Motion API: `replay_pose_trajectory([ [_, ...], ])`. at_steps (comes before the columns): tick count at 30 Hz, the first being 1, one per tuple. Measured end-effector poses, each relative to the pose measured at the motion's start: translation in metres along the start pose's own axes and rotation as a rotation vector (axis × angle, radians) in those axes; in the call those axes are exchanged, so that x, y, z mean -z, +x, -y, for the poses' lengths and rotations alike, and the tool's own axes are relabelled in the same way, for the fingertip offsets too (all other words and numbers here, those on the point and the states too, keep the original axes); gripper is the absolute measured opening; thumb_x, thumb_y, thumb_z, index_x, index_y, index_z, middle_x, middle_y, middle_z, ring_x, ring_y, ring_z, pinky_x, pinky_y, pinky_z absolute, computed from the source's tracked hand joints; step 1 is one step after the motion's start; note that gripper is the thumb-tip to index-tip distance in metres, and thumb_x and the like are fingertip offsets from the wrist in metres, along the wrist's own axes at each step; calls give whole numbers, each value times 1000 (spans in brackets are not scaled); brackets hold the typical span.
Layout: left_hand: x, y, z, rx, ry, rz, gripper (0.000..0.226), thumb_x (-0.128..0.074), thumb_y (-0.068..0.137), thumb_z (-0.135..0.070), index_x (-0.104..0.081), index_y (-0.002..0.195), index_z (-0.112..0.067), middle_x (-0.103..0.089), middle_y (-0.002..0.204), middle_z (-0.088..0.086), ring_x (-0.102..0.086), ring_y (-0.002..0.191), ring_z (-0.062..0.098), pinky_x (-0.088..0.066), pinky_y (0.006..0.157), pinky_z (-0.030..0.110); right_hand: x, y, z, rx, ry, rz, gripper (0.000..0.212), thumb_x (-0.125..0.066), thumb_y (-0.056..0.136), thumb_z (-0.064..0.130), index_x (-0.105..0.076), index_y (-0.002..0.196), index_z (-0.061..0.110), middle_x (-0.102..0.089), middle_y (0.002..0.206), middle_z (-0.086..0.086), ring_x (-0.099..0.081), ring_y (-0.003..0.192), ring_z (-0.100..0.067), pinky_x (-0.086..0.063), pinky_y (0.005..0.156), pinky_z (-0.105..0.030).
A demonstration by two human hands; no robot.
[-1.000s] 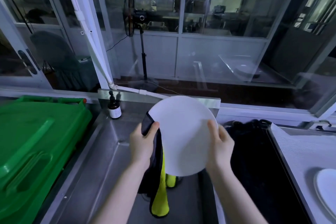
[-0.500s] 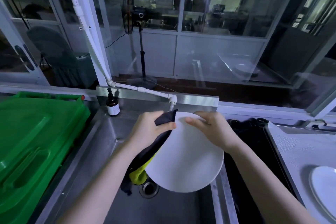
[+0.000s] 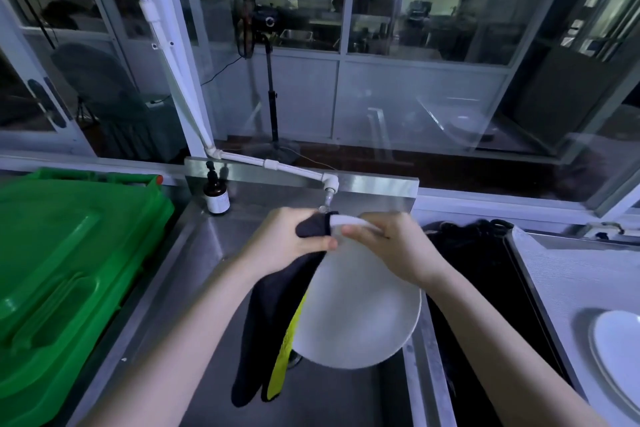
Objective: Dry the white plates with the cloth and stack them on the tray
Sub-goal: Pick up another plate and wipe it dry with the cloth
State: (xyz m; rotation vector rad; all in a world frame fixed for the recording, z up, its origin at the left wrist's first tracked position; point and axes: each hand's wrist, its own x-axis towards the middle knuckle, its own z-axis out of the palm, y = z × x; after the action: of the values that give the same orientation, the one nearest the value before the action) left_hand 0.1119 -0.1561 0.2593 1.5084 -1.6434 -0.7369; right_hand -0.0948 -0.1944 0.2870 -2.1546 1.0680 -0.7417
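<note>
- My left hand [image 3: 287, 243] pinches the dark-and-yellow cloth [image 3: 273, 315] against the top rim of a white plate [image 3: 360, 315], held tilted over the sink [image 3: 194, 270]; my right hand [image 3: 388, 246] curls over that rim, hiding it.
- A second plate [image 3: 620, 350] lies on the tray [image 3: 571, 274], cut off at the right edge.
- Count: two plates, one cloth.

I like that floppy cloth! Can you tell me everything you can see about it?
The cloth is dark, nearly black, with a bright yellow side showing along one edge. It looks soft, like towelling. The left hand grips its top end at the far rim of the white plate, and the rest hangs limp along the plate's left edge, over the steel sink.
</note>
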Motion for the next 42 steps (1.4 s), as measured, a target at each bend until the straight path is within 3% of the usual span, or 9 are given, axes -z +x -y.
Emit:
replay_pose_trajectory([
  [4, -4, -6, 4, 35, -105, -214, 47, -76, 72, -51, -69, 83, -6, -70, 75, 3, -53, 70, 9, -44, 64, 32, 7, -2, -5, -95, 169, -104, 44, -68, 92, 37, -53, 56, 15, -39, 55, 6, -34, 53, -8, -28, 51, -28],
  [10, -35, -21, -1, 417, -561, -710, 14, -69, 91, -28, -65, 78, -22, -71, 79, -6, -61, 71, 5, -46, 60, 15, -46, -16, -6, -497, 806, -744, 43, -62, 96, 36, -54, 65, 8, -46, 61, 6, -41, 59, -9, -34, 60, -29],
  [17, -6, -5, 4, 176, -237, -472, 35, -76, 83, -25, -58, 71, 1, -60, 64, 9, -46, 61, 10, -35, 55, 25, 13, 0, -26, -182, 366, -168, 34, -71, 82, 51, -71, 88, 18, -70, 85, -12, -59, 73, -11, -45, 68, -32],
  [20, -9, 4, -4, 43, -83, -204, 56, -84, 71, -35, -45, 62, 3, -36, 57, 2, -30, 57, 9, -21, 54, 29, 16, 17, -19, -49, -56, 84, 70, -57, 79, 77, -68, 88, 8, -67, 80, -12, -59, 69, -17, -48, 68, -36],
  [24, -12, 5, -1, 39, -97, -165, 71, -73, 62, -59, -46, 68, 7, -36, 63, 2, -32, 61, 11, -22, 57, 31, 12, 11, -18, -44, 7, 8, 77, -57, 80, 68, -56, 79, -9, -45, 62, -9, -39, 57, -19, -32, 57, -34],
  [29, -13, -3, 12, 158, -336, -447, 43, -76, 80, -34, -57, 76, 4, -59, 70, 4, -48, 67, 12, -37, 64, 31, -1, -5, -21, -310, 564, -318, 54, -65, 94, 37, -52, 82, -14, -44, 69, -9, -41, 64, -19, -31, 62, -36],
  [34, 5, -3, 10, 147, -174, -236, 20, -80, 81, -26, -67, 77, -11, -72, 74, -10, -58, 66, 1, -44, 64, 21, 3, -5, -16, -248, 318, -202, 49, -66, 93, 37, -50, 63, 2, -41, 58, 2, -37, 54, -11, -31, 52, -27],
  [38, -2, 1, 7, 99, -39, -7, 64, -78, 61, -58, -64, 80, 1, -55, 68, -4, -44, 64, 7, -33, 62, 29, 1, 4, -5, -6, -3, 29, 52, -68, 93, 36, -38, 57, 12, -31, 57, 3, -27, 53, -9, -22, 51, -28],
  [42, -5, -4, 8, 126, -178, -202, 57, -77, 71, -53, -66, 83, 2, -69, 76, 8, -51, 70, 10, -38, 66, 30, 6, 4, -13, -112, 149, -93, 51, -68, 91, 41, -54, 68, -3, -42, 61, -2, -38, 58, -13, -29, 55, -31],
])
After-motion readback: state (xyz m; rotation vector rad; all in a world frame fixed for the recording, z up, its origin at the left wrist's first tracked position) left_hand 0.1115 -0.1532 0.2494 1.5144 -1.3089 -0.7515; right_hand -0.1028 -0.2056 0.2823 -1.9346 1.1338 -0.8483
